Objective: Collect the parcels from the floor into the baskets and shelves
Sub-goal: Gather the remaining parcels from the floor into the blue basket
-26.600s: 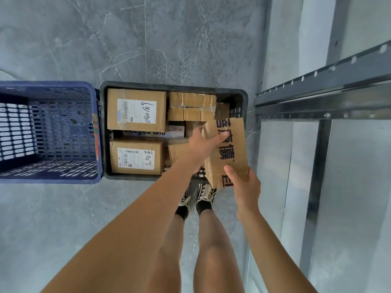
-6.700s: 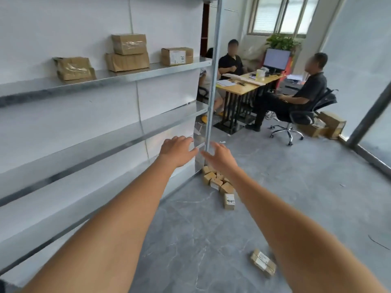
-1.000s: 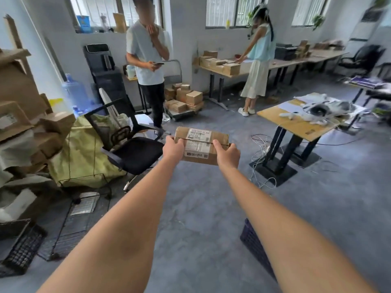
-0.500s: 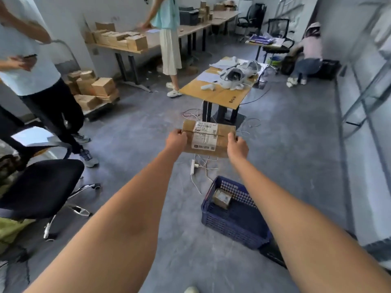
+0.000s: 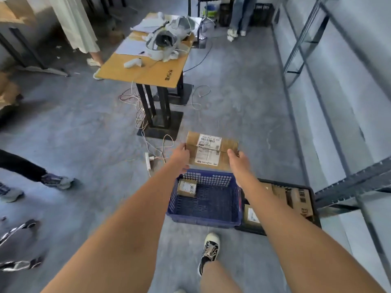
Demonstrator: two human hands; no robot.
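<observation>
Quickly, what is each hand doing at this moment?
Left hand: grips the left end of the parcel.
Right hand: grips its right end.

Both forearms bare, no sleeves visible. Bare leg, black low-top sneaker (image 5: 209, 253) with off-white toe cap and laces.

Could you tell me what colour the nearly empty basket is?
Dark blue basket, seen in the head view.
</observation>
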